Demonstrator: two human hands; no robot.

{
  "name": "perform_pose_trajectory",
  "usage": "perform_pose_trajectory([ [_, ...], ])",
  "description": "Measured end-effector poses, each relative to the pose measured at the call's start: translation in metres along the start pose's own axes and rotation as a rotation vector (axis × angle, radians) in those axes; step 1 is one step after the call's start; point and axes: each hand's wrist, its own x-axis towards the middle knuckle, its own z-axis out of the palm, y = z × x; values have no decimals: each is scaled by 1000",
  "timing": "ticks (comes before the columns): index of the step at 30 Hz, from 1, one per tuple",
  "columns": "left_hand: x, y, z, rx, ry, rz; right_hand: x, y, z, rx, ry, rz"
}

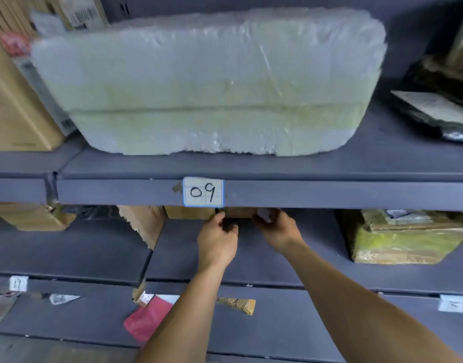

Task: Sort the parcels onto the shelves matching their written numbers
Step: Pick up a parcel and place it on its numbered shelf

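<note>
Both my arms reach into the middle shelf, under the shelf edge that carries a white label reading "09". My left hand and my right hand grip the two sides of a small brown parcel. Most of this parcel is hidden behind the shelf edge, and no number on it shows. It sits deep on the shelf beside another brown box.
A large bubble-wrapped parcel fills the upper shelf, with cardboard boxes to its left and a dark bag to its right. A torn carton and a yellow-taped box flank my hands. A pink bag lies lower.
</note>
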Motion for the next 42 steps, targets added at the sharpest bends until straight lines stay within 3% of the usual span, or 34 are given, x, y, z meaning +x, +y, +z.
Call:
perform_pose_trajectory([
  [5, -53, 41, -23, 241, -209, 26, -55, -18, -38, -39, -24, 58],
  [11, -109, 85, -47, 404, -361, 137, -130, -39, -83, -228, -14, -43],
  [23, -206, 123, -60, 405, -569, 431, -276, -29, -150, -261, 191, 136],
  [33, -311, 162, -9, 437, -779, 654, -385, 37, -220, -269, 425, 306],
  [42, -413, 207, 93, 436, -902, 776, -460, 128, -317, -230, 571, 402],
])
